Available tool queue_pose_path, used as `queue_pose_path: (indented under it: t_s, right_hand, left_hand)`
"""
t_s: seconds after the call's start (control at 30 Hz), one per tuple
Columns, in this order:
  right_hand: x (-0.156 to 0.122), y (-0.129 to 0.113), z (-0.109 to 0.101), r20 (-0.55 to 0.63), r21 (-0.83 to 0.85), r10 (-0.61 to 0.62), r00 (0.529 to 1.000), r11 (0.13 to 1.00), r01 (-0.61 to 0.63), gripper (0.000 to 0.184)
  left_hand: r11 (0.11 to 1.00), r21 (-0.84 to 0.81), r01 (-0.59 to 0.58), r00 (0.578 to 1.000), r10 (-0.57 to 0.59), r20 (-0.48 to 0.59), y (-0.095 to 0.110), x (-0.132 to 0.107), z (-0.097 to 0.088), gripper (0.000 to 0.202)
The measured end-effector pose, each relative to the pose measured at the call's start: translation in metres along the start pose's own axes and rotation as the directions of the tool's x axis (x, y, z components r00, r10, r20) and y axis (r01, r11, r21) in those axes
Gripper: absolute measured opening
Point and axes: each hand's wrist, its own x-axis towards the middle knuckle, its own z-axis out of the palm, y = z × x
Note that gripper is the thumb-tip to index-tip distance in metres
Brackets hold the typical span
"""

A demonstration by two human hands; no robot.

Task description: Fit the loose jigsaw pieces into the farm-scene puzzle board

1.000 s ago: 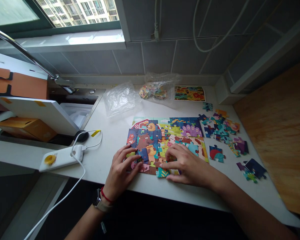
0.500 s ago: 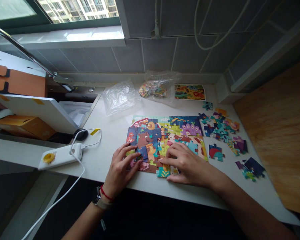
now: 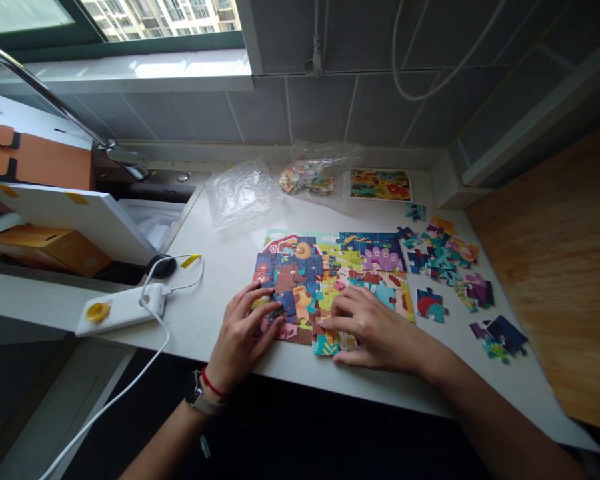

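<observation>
A colourful jigsaw puzzle (image 3: 307, 267) of farm animals lies on the white counter, partly assembled. My left hand (image 3: 245, 327) rests over its lower left corner with fingers apart, the fingertips touching the pieces. Near those fingertips, a dark blue puzzle piece (image 3: 289, 305) sits slightly askew over the others. My right hand (image 3: 370, 327) is curled over the lower right part. Its thumb and fingers close around a small section of puzzle pieces (image 3: 326, 345) that juts past the front edge. The palm hides some of that section.
Loose puzzle pieces (image 3: 443, 257) are scattered on the right, with a red and teal piece (image 3: 431, 305) apart. Behind lie a picture card (image 3: 380, 185), a bag of pieces (image 3: 313, 177) and an empty plastic bag (image 3: 243, 193). A power strip (image 3: 123, 309) sits left.
The view has shifted very slightly. Both hands and the puzzle pieces stay in nearly the same places.
</observation>
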Motion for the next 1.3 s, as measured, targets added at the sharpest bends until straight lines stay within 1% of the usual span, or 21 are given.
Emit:
queue_pose_path:
  t_s: [0.17, 0.4, 0.63, 0.77, 0.9, 1.07, 1.13, 1.2, 1.3]
  right_hand:
    - [-0.003, 0.001, -0.003, -0.004, 0.02, 0.021, 1.0, 1.0, -0.021, 0.05]
    - [-0.007, 0.009, -0.005, -0.088, 0.044, 0.083, 0.993, 0.996, -0.079, 0.05]
    - [-0.001, 0.017, 0.0, -0.204, 0.017, 0.183, 0.962, 0.983, -0.183, 0.045]
    - [0.004, 0.018, 0.0, -0.247, -0.01, 0.22, 0.944, 0.973, -0.23, 0.04]
    - [0.009, 0.02, 0.001, -0.254, -0.029, 0.222, 0.941, 0.971, -0.237, 0.031]
    - [0.012, 0.021, 0.004, -0.288, -0.049, 0.205, 0.935, 0.972, -0.228, 0.028]
    - [0.012, 0.022, 0.006, -0.301, -0.037, 0.2, 0.932, 0.975, -0.221, 0.03]
    - [0.011, 0.023, 0.006, -0.312, -0.017, 0.197, 0.929, 0.977, -0.212, 0.035]
    - [0.009, 0.024, 0.004, -0.321, -0.001, 0.181, 0.93, 0.981, -0.192, 0.041]
  left_hand:
    - [1.0, 0.003, -0.002, 1.0, 0.002, 0.006, -0.001, 0.0, 0.001, 0.02]
    - [1.0, 0.001, -0.004, 1.0, 0.004, -0.002, -0.001, -0.001, 0.0, 0.02]
    - [1.0, -0.018, 0.008, 1.0, -0.008, -0.007, 0.0, 0.0, 0.001, 0.019]
    - [1.0, -0.021, 0.006, 1.0, -0.006, -0.006, -0.001, -0.001, 0.001, 0.018]
    - [1.0, -0.013, 0.0, 1.0, 0.0, -0.004, -0.001, -0.002, 0.001, 0.018]
    - [1.0, -0.023, -0.002, 1.0, 0.002, -0.013, -0.002, -0.003, 0.002, 0.017]
    - [0.999, -0.035, -0.005, 1.0, 0.005, -0.023, -0.003, -0.004, 0.003, 0.016]
    - [0.998, -0.056, -0.012, 0.999, 0.01, -0.04, -0.005, -0.004, 0.003, 0.015]
    - [0.997, -0.077, 0.001, 0.995, -0.009, -0.103, -0.006, -0.006, 0.003, 0.013]
